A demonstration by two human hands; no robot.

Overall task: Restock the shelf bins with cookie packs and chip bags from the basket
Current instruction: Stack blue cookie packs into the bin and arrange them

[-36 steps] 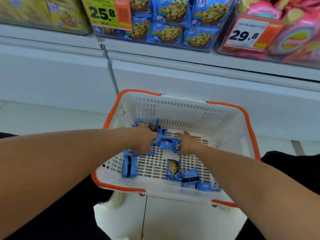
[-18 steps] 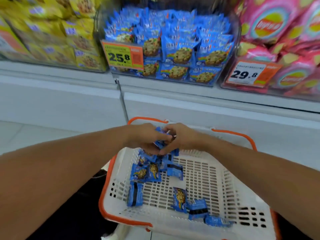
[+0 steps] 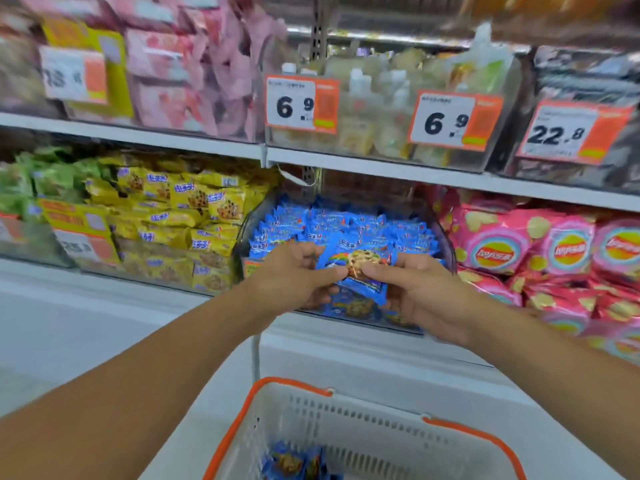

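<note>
Both my hands hold a small bunch of blue cookie packs (image 3: 360, 271) between them, in front of the clear shelf bin (image 3: 446, 244) that is heaped with the same blue packs. My left hand (image 3: 294, 275) grips the bunch from the left with thumb and fingers. From the right, my right hand (image 3: 415, 289) pinches it, thumb on top. The white basket with orange rim (image 3: 346, 403) stands below, at the bottom edge of the view. A few blue cookie packs (image 3: 294, 462) lie in it.
Left of the blue bin is a bin of yellow cookie packs (image 3: 180, 220); right of it lie pink chip bags (image 3: 540, 251). The upper shelf (image 3: 381, 164) carries bins with price tags 6.9 and 22.8. A white base panel (image 3: 104, 327) runs under the lower bins.
Both hands have lifted the blue packs out of the basket and up to the front of the blue bin. The view has tilted up, so the basket now sits at the bottom edge.
</note>
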